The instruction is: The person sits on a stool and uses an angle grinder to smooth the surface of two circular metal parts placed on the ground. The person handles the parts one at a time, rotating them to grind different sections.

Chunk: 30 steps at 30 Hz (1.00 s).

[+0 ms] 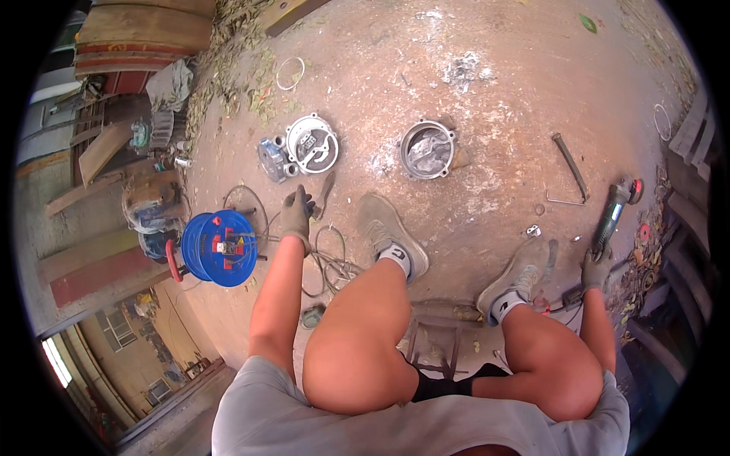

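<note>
My left hand (297, 214), in a dark-palmed work glove, reaches over the ground with its fingers apart and nothing in them. Beside it lies a dark, flat, blade-like piece (327, 191). Just beyond the fingers sits a round metal housing (334, 144) with cast shapes inside. A clear plastic bag (271, 158) and small metal rings lie against that housing. Far to the right, my gloved right hand (596, 269) is wrapped round the rear of a green and black angle grinder (608, 216), its reddish disc end pointing away from me.
Another round metal housing (427, 150) stands ahead of my feet. At left is a blue cable reel (220, 248), its cable (327, 262) looping by my left shoe. A metal bar (570, 167) and bent rod (564, 201) lie at right. Timber and scrap line both sides.
</note>
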Each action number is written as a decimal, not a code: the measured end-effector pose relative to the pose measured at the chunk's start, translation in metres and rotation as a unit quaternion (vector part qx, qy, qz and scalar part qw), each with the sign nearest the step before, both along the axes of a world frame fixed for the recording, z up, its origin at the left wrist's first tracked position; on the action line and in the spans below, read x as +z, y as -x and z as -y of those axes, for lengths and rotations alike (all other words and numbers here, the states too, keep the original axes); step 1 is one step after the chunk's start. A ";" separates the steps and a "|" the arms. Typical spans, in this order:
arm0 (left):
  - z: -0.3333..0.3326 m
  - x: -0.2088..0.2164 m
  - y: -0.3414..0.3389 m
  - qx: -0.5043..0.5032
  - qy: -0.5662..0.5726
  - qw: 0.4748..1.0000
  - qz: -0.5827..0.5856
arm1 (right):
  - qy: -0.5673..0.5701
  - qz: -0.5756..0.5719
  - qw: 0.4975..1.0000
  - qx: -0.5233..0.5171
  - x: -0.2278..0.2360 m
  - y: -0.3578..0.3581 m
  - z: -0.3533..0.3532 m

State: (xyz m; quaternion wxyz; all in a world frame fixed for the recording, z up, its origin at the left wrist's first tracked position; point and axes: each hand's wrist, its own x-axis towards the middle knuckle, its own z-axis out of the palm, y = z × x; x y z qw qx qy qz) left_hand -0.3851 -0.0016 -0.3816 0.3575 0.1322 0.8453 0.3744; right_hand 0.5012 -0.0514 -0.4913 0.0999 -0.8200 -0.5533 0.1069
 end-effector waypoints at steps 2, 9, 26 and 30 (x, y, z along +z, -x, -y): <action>0.058 -0.010 0.040 -0.056 0.081 0.991 -0.089 | -0.030 -0.028 0.997 0.065 0.002 0.016 0.021; 0.298 -0.046 -0.012 -0.324 0.286 0.898 -0.085 | 0.088 -0.147 0.980 0.105 0.110 0.062 0.134; 0.221 0.041 -0.067 -0.493 0.225 0.840 0.007 | 0.151 -0.190 0.920 -0.307 0.173 0.071 0.445; 0.212 0.070 -0.030 -0.489 0.225 0.843 -0.024 | 0.101 -0.206 0.938 -0.259 0.185 0.063 0.376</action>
